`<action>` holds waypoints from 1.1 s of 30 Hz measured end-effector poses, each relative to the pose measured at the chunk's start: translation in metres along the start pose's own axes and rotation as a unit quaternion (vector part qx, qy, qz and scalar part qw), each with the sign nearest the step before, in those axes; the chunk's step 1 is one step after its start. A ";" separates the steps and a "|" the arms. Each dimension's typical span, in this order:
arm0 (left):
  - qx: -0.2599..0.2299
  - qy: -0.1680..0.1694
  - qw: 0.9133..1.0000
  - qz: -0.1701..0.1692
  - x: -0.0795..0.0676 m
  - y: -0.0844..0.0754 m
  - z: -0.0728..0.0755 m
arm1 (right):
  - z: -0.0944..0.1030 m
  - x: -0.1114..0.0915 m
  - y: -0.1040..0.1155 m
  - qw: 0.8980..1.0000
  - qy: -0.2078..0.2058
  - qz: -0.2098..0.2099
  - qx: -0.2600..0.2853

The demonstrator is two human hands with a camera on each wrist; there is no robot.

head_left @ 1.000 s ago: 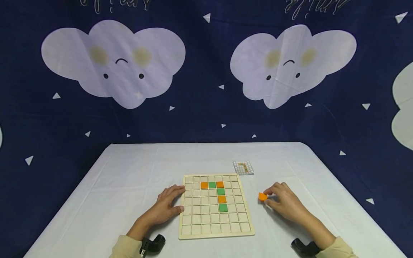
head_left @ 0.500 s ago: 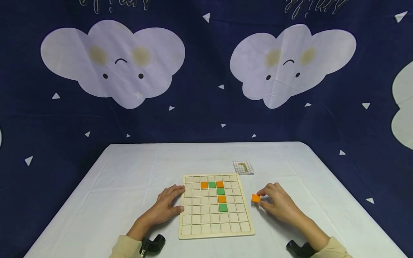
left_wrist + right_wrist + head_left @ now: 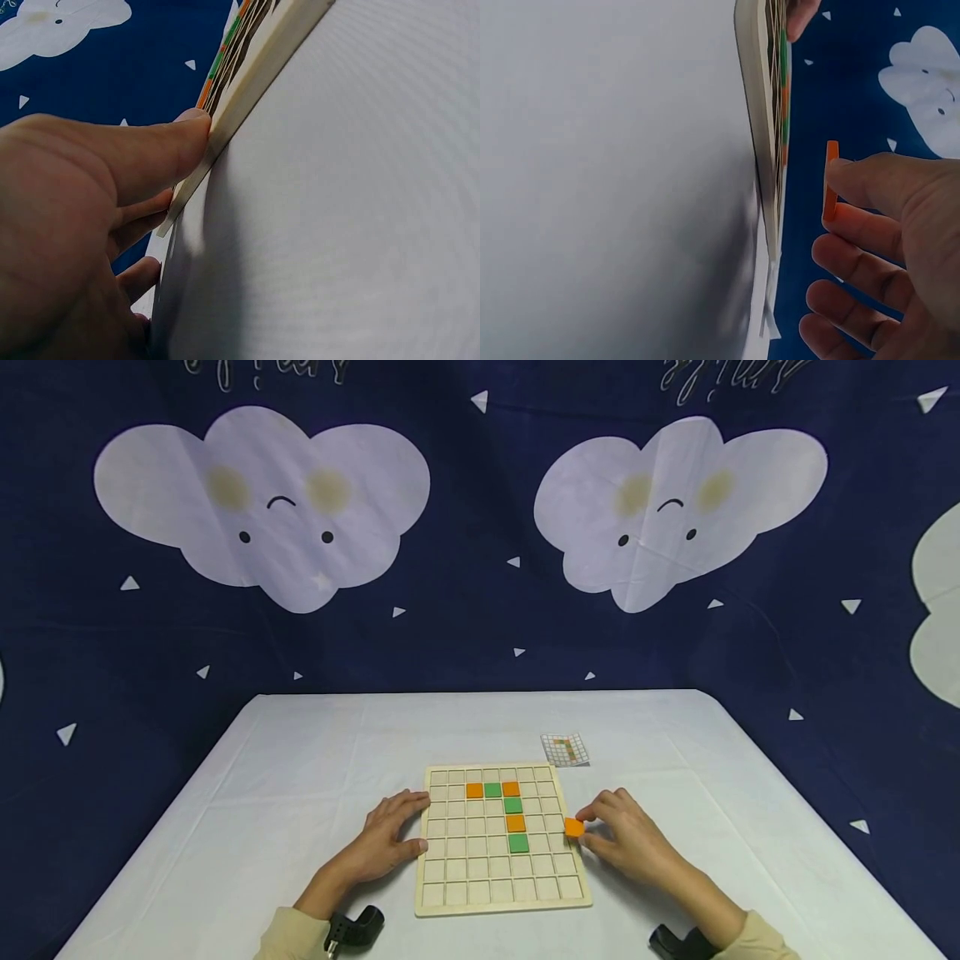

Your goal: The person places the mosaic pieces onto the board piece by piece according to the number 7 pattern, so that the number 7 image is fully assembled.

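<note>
Between thumb and index finger, my right hand (image 3: 628, 835) pinches an orange square tile (image 3: 573, 827). Seen edge-on in the right wrist view, the thin tile (image 3: 831, 180) is held above the level of the board. In the head view it overlaps the right edge of the wooden grid board (image 3: 502, 912). On that board lie orange and green tiles, three across a row near the top and more down a column, ending in a green tile (image 3: 518, 843). My left hand (image 3: 384, 837) rests at the board's left edge, thumb and fingertips touching it, fingers extended.
A small printed card (image 3: 566, 750) with a coloured grid pattern lies just beyond the board's far right corner. The white-covered table (image 3: 300, 760) carries everything. Behind its far edge hangs a dark blue cloth (image 3: 480, 635) with cloud prints.
My right hand has moved left with the orange tile, from beside the board to over its right edge. The left hand, board and placed tiles have stayed put.
</note>
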State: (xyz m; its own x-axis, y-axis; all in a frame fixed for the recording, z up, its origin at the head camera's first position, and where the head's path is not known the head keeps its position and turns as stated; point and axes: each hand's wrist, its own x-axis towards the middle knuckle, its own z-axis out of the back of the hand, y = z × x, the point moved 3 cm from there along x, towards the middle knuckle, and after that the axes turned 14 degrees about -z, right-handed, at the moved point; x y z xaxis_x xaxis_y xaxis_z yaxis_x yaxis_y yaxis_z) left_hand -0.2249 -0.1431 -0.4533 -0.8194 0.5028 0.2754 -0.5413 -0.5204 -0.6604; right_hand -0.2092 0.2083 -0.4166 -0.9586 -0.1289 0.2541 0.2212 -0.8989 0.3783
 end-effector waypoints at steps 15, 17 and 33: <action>-0.003 -0.003 1.000 0.001 -0.001 -0.001 0.000 | -0.007 -0.002 0.018 1.000 0.011 0.019 0.002; -0.004 -0.002 1.000 0.000 0.000 -0.001 0.000 | -0.007 -0.002 0.020 1.000 0.012 0.022 0.003; -0.007 0.003 1.000 -0.002 0.001 -0.001 0.001 | -0.016 -0.006 0.033 0.997 0.036 0.061 0.011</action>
State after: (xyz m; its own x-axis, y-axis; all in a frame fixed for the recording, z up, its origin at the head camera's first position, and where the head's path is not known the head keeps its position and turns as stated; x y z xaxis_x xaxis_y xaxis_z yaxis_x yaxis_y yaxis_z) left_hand -0.2247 -0.1426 -0.4517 -0.8157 0.5098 0.2734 -0.5422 -0.5090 -0.6685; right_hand -0.1994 0.1730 -0.4196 -0.9346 -0.2665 0.2354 0.3396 -0.8655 0.3683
